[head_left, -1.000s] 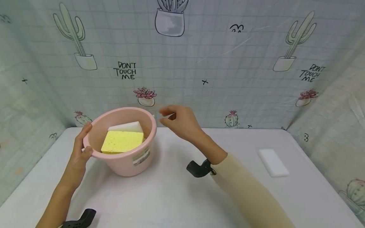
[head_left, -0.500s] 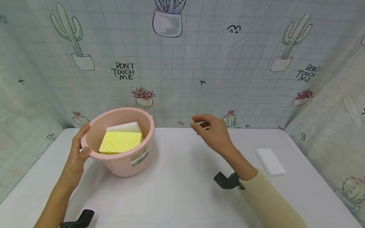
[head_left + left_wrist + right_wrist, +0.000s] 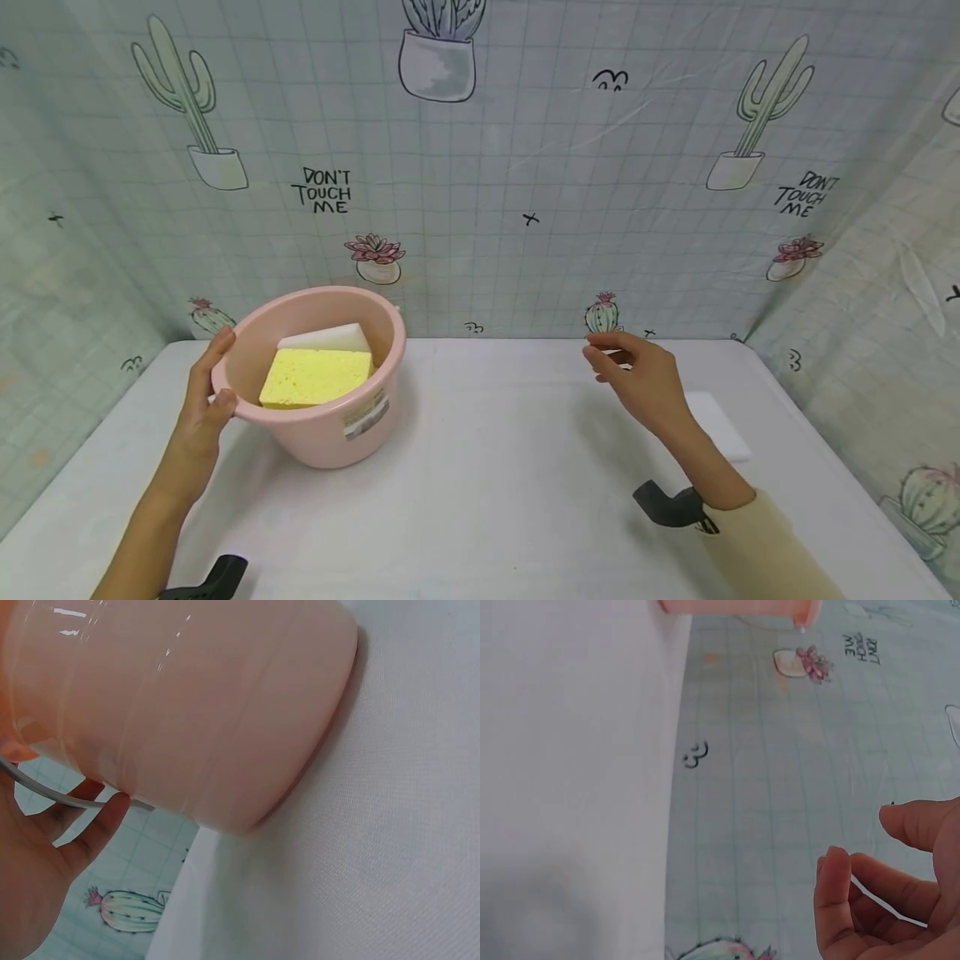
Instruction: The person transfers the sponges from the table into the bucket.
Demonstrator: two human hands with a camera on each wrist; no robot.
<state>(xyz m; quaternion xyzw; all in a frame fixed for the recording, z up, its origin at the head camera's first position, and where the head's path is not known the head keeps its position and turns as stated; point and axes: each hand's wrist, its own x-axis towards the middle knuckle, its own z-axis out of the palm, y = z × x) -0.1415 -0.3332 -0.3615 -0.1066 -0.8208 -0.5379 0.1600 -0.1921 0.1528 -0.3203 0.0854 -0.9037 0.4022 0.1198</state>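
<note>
A pink plastic bucket (image 3: pixel 330 437) stands at the left of the table, a printed label on its side. Inside it lie a yellow sponge (image 3: pixel 317 377) and, behind that, a white block (image 3: pixel 330 337). My left hand (image 3: pixel 199 412) grips the bucket's left rim, thumb outside; the left wrist view shows its fingers (image 3: pixel 101 829) beside the bucket wall and a thin grey handle. In the air over the right part of the table is my right hand (image 3: pixel 641 379), its fingers loosely bent and holding nothing. Partly behind the right forearm lies a second white block (image 3: pixel 716 421) on the table.
The white table (image 3: pixel 480 500) reaches back to a sheet (image 3: pixel 480 167) printed with cacti and words, which also hangs at both sides. A black wrist camera (image 3: pixel 670 505) sits on the right wrist, another (image 3: pixel 210 581) on the left.
My right hand has moved from beside the bucket's right rim to the right, nearer the white block on the table. My left hand keeps its grip on the rim.
</note>
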